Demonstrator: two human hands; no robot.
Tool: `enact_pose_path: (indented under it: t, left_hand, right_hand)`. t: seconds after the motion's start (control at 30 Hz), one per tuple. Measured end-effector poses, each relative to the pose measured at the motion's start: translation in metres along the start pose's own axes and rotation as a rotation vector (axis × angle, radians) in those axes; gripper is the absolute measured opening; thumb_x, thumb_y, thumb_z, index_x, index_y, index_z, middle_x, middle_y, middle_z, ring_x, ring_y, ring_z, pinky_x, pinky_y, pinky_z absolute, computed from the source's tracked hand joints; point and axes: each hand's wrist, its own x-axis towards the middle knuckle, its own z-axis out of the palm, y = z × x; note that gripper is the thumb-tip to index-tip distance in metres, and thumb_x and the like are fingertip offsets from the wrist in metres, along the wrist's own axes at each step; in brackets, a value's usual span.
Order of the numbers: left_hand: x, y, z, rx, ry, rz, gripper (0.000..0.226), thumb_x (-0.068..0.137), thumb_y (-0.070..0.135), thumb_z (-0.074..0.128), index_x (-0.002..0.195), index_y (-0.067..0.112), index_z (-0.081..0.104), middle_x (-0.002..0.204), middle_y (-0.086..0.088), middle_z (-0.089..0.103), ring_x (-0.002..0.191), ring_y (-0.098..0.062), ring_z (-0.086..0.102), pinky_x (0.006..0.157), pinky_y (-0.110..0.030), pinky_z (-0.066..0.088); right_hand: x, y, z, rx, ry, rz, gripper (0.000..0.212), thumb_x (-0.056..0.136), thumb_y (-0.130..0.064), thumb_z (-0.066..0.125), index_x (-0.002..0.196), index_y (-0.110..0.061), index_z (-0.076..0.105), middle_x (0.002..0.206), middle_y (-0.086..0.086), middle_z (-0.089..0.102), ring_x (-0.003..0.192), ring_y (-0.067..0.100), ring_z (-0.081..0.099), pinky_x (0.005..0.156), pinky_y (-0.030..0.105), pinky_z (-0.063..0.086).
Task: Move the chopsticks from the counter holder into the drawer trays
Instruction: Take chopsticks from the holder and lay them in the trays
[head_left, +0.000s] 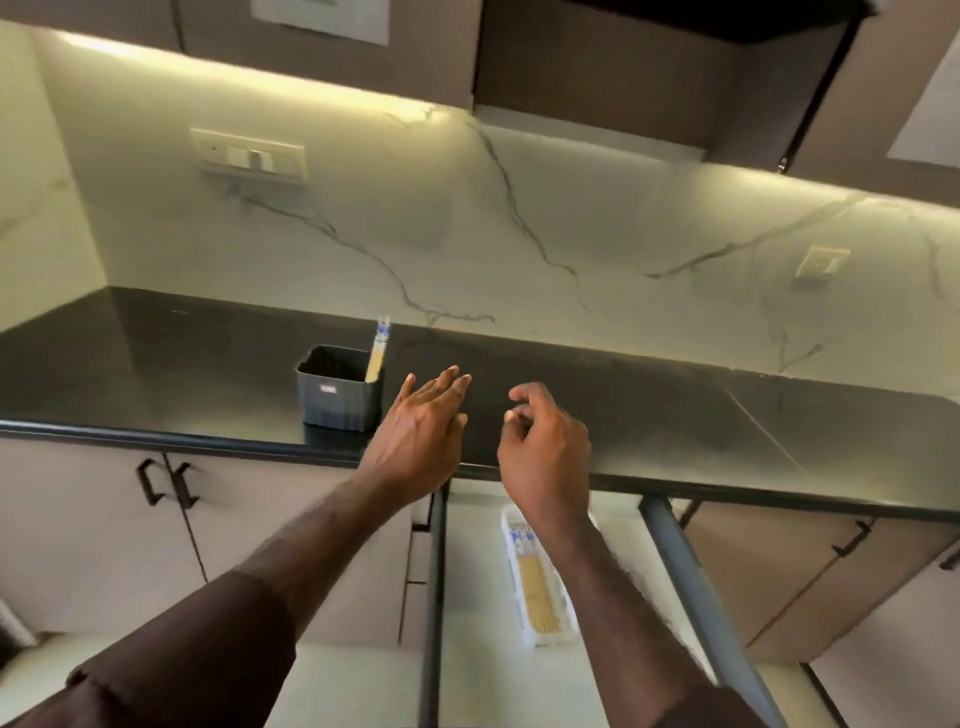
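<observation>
- The last chopsticks (378, 349) stand in the back right corner of the holder (338, 387), leaning against its wall. From what I see it may be one pair, though blur keeps me from counting.
- My left hand (422, 436) hovers just right of the holder, fingers straight, grip released and empty. If I reach in carelessly, I judge I could knock the light holder over or push it along the table (675, 415).
- My right hand (545, 447) hangs further right of the holder, fingers loosely curled, holding nothing.
- A pinch on only one stick would let the other drop back or fall over the table edge.
- Below and right of the holder, the tray (540, 582) in the open drawer (467, 597) already holds a row of chopsticks; it is narrow, so a crooked drop could land sticks across its rim.
- My right forearm hides part of the tray, so I cannot tell how much room remains.
</observation>
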Motion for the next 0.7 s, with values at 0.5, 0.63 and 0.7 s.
enact_pose_path:
  t: [0.5, 0.63, 0.7]
  left_hand:
    - [0.028, -0.236, -0.091, 0.041, -0.077, -0.027, 0.053, 0.098, 0.013, 0.045, 0.149, 0.012, 0.029, 0.157, -0.007, 0.028, 0.145, -0.016, 0.022, 0.114, -0.029, -0.002]
    - [0.042, -0.267, -0.075, 0.012, -0.11, -0.042, 0.054, 0.097, 0.012, 0.047, 0.148, 0.012, 0.031, 0.155, -0.008, 0.031, 0.145, -0.017, 0.024, 0.114, -0.031, 0.001]
    - [0.048, -0.28, -0.062, -0.004, -0.151, -0.053, 0.054, 0.097, 0.013, 0.045, 0.148, 0.014, 0.029, 0.156, -0.007, 0.03, 0.145, -0.015, 0.023, 0.114, -0.03, 0.0]
  right_hand:
    - [0.043, -0.144, 0.199, 0.061, -0.107, 0.01, 0.026, 0.093, -0.016, 0.063, 0.119, -0.015, 0.063, 0.105, 0.0, 0.073, 0.089, 0.008, 0.07, 0.08, 0.025, 0.059]
    - [0.057, -0.139, 0.233, 0.032, -0.142, 0.031, 0.024, 0.09, -0.016, 0.066, 0.115, -0.016, 0.065, 0.104, -0.002, 0.073, 0.089, 0.006, 0.068, 0.08, 0.024, 0.059]
    - [0.066, -0.131, 0.251, 0.026, -0.155, 0.052, 0.022, 0.089, -0.017, 0.068, 0.111, -0.017, 0.066, 0.101, -0.003, 0.073, 0.086, 0.004, 0.067, 0.079, 0.021, 0.059]
